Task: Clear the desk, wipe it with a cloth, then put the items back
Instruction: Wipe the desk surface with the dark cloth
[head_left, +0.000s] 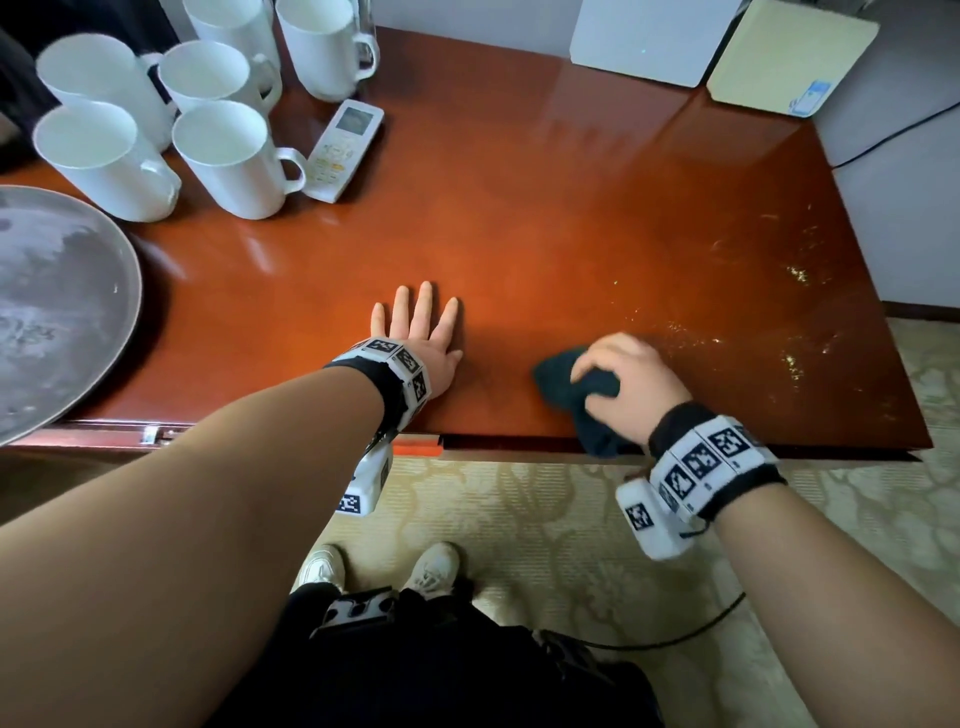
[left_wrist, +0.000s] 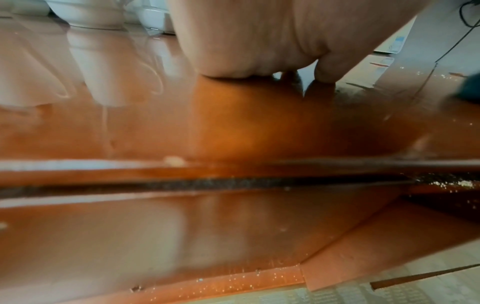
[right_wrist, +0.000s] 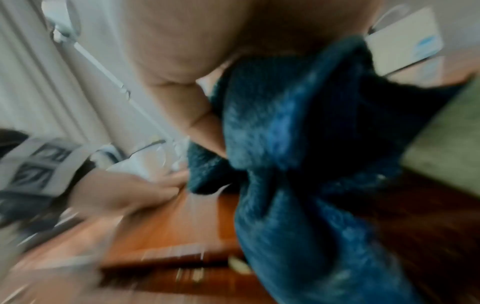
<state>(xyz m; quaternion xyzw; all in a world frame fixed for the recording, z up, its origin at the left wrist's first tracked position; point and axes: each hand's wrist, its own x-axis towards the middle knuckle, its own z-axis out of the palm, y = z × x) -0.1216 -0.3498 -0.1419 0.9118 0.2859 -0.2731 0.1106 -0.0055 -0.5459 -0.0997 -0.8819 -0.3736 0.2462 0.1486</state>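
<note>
A glossy reddish-brown desk (head_left: 545, 218) fills the head view. My left hand (head_left: 421, 332) lies flat on it near the front edge, fingers straight and spread; its palm (left_wrist: 249, 41) presses the wood in the left wrist view. My right hand (head_left: 623, 379) grips a bunched dark blue cloth (head_left: 566, 384) against the desk at the front edge, part of it hanging over the edge. The cloth (right_wrist: 311, 154) fills the blurred right wrist view under my hand. Fine dust and crumbs (head_left: 795, 322) speckle the desk's right side.
Several white mugs (head_left: 228, 156) cluster at the back left beside a white remote (head_left: 345, 148). A round grey tray (head_left: 57, 306) overhangs the left front. A white box (head_left: 649, 41) and a cream box (head_left: 789, 57) stand at the back right. Patterned carpet (head_left: 519, 519) lies below.
</note>
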